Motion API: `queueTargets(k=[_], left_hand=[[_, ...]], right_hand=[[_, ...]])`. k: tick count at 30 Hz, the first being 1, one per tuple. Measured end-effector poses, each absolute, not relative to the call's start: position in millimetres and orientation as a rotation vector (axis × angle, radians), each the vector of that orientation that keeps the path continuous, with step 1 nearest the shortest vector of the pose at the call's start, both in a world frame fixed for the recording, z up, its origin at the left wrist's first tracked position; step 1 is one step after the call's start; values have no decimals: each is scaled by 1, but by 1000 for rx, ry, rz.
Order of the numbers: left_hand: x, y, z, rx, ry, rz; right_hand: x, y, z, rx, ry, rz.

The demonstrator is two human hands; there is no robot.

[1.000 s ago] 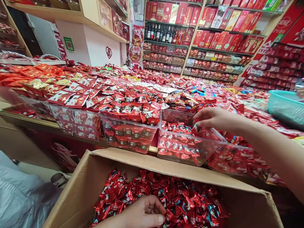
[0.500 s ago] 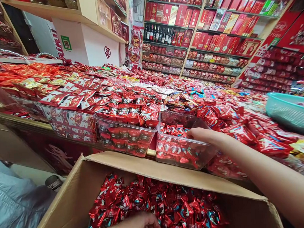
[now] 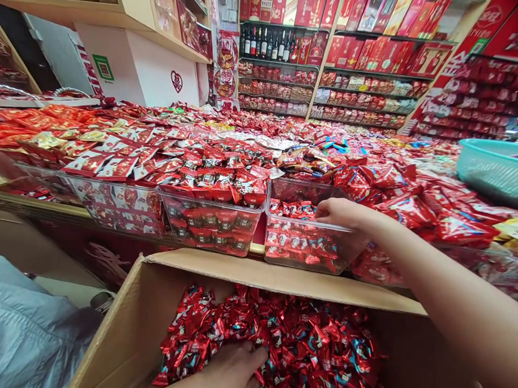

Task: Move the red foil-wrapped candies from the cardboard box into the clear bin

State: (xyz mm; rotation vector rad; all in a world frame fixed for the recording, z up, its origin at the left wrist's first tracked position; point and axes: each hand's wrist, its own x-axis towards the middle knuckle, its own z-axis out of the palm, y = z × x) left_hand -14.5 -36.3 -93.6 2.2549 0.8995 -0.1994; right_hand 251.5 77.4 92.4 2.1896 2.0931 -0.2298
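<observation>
A cardboard box (image 3: 132,328) in front of me is full of red foil-wrapped candies (image 3: 306,339). My left hand (image 3: 235,367) lies down in that pile, fingers curled among the wrappers; what it holds is hidden. My right hand (image 3: 342,212) reaches into a clear plastic bin (image 3: 286,255) on the display counter, which is partly filled with the same red candies. Its fingers point down into the bin and are mostly hidden behind the bin's wall.
More clear bins (image 3: 209,224) of red packets line the counter's front edge. A wide spread of red sweets covers the counter behind. A teal plastic basket (image 3: 491,169) sits at the right. Shelves of red boxes and bottles (image 3: 262,44) fill the back wall.
My right hand has dropped from above the bin's rim down into the bin. My left hand has pushed deeper into the candies in the box.
</observation>
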Motion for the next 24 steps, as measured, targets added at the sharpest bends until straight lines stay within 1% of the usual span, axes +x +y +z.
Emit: queueTargets(k=[3, 7, 10, 14, 15, 16, 18, 20, 24], left_hand=[[-12, -37, -97, 2384, 941, -255], [-14, -34, -106, 2339, 947, -230], [-15, -27, -99, 2159, 873, -84], [-11, -20, -65, 1689, 758, 267], [-10, -19, -56, 1588, 736, 371], [-8, -19, -48, 1526, 718, 454], [-6, -22, -36, 1453, 704, 566], [-5, -26, -29, 1434, 690, 615], [-4, -35, -28, 1480, 663, 613]], right_hand=[[254, 76, 91, 2212, 2141, -216], [257, 77, 90, 2271, 2207, -161], [256, 73, 97, 2361, 2413, -92], [235, 34, 110, 2546, 2961, 290], [227, 17, 109, 2547, 3076, 276], [218, -2, 104, 2523, 3156, 157], [200, -40, 85, 2308, 3166, -349], [187, -70, 55, 2230, 2965, -692], [173, -92, -2, 2323, 2510, -1437]])
